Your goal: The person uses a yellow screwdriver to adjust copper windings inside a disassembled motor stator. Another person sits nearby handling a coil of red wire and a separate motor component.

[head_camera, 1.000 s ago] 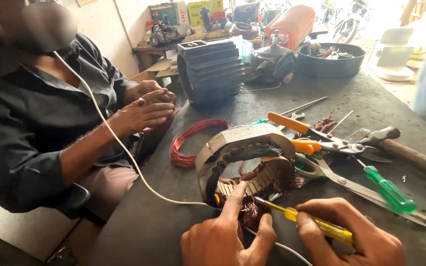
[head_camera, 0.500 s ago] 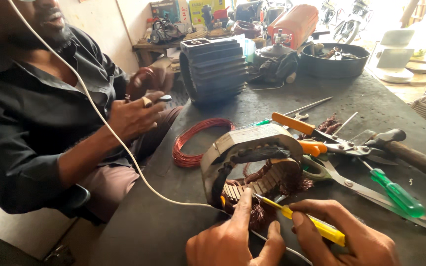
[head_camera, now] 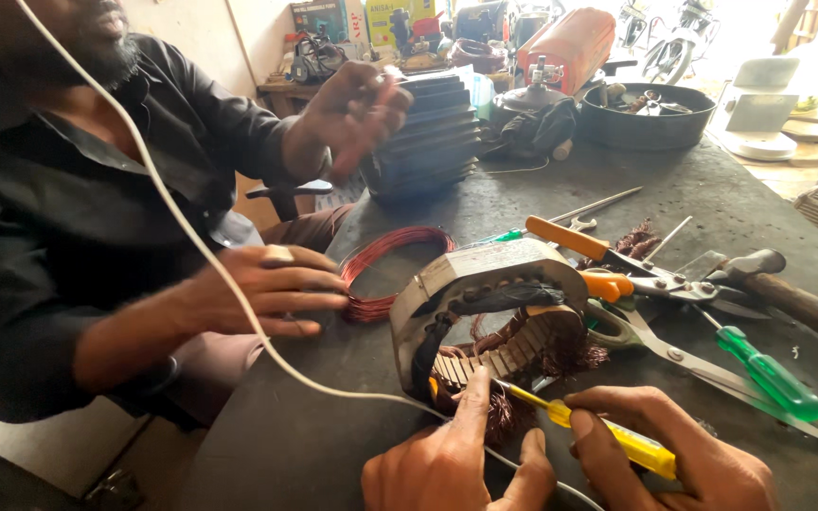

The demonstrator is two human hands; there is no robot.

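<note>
Right hand gripped a yellow screwdriver, tip in the motor stator. Left hand, loosely curled, pressed a finger on the copper windings. Green screwdriver lay at three o'clock.

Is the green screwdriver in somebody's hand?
No, the green screwdriver lies on the dark table, apart from the right hand, which holds a yellow screwdriver.

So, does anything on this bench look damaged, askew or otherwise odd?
Yes. The motor stator lies tipped on its side, with frayed copper winding spilling from its slots. The right hand holds a yellow screwdriver to it; the left hand steadies it.
</note>
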